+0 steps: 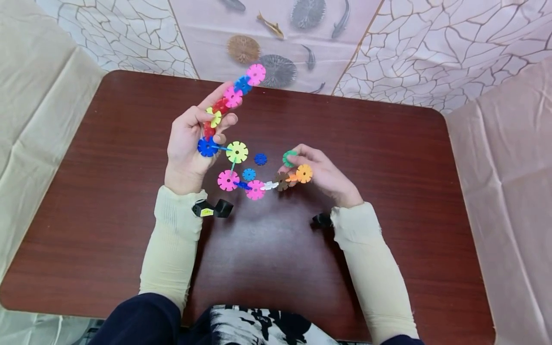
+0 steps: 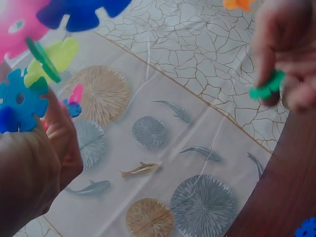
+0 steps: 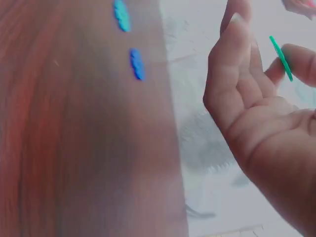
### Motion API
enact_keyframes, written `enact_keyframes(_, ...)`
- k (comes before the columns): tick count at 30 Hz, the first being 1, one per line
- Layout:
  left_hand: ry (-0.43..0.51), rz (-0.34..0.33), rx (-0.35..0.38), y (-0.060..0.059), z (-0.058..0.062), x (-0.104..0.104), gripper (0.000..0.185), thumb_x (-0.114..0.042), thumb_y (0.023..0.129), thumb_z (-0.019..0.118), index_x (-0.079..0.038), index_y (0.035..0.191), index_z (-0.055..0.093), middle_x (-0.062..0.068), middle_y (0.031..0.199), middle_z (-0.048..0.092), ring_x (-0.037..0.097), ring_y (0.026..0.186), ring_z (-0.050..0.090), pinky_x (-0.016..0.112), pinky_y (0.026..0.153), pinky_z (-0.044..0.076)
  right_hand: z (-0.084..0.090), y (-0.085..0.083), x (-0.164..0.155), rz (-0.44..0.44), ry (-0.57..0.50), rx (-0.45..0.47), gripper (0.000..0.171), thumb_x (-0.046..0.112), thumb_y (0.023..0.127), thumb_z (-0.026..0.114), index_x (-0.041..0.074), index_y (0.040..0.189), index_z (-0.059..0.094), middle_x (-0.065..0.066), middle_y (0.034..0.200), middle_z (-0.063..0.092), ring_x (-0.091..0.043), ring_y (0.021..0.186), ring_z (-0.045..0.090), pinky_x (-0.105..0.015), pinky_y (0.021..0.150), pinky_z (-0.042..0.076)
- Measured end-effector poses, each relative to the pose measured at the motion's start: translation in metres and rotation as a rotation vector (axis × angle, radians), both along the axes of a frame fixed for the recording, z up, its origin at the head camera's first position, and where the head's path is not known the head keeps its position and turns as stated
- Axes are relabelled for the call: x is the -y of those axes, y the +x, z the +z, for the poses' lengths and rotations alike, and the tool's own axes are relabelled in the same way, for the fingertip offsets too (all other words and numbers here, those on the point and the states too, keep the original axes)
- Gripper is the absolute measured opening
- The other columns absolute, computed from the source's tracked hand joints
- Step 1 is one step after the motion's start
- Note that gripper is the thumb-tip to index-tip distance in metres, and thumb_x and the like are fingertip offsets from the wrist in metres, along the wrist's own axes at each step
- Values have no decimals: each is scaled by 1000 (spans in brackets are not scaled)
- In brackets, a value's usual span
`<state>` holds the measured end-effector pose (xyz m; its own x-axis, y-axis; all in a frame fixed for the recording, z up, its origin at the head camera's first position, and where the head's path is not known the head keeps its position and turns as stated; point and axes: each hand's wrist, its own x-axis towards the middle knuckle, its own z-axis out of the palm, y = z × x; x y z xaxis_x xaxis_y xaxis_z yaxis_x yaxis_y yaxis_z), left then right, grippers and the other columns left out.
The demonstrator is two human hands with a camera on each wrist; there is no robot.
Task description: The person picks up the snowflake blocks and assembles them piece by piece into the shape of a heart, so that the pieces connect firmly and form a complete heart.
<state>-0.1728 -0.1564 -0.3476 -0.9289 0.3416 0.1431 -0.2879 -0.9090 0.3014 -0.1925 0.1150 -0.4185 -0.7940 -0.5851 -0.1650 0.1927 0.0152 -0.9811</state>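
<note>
Chain (image 1: pixel 241 143) bent; upper leg points up-right, left hand (image 1: pixel 189 139) gripping.

Dark red table (image 1: pixel 108 201), fish-patterned floor covering (image 1: pixel 207 28)

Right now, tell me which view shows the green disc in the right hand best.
The head view: the green disc sits pinched in the right hand, beside the chain's orange end. The left wrist view shows it blurred at an angle; the right wrist view shows only its thin edge.
</note>
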Motion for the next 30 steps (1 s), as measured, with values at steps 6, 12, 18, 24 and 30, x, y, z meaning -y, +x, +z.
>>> enact_keyframes(6, 63, 129, 3, -3, -1, -8, 54, -3, 96, 23, 0, 148, 34, 22, 119, 50, 31, 77, 65, 33, 56, 58, 14, 14, -4, -225, -446, 233, 19, 21, 105, 41, 5, 99, 49, -17, 98, 70, -26, 92, 68, -38, 78, 57)
enact_keyframes(12, 38, 208, -53, -5, -6, -22, 55, -2, 95, 16, 1, 147, 35, 22, 118, 50, 30, 80, 64, 32, 61, 59, 39, 25, 12, -516, -785, 393, 28, 26, 105, 38, 2, 120, 41, -20, 111, 59, -31, 97, 60, -39, 94, 48)
enact_keyframes(18, -212, 254, -112, -4, -11, -37, 52, 2, 95, 22, 0, 143, 41, 18, 123, 50, 28, 81, 64, 34, 66, 59, 58, 24, 21, -684, -908, 395, 20, 27, 105, 39, 7, 105, 42, -10, 85, 51, -22, 72, 53, -33, 73, 52)
enact_keyframes(24, -414, 297, -133, -3, -11, -40, 41, -1, 96, 39, 0, 134, 53, 17, 115, 58, 27, 75, 66, 32, 63, 58, 67, 19, 15, -659, -818, 314, 19, 26, 105, 41, 10, 97, 44, -8, 79, 49, -17, 65, 49, -27, 64, 47)
enact_keyframes(30, -561, 351, -119, -4, -12, -40, 26, -7, 97, 57, 3, 120, 61, 17, 88, 68, 26, 71, 70, 33, 63, 59, 72, 16, 9, -641, -728, 277, 18, 23, 104, 45, 8, 94, 48, -9, 78, 51, -18, 64, 49, -25, 59, 47)
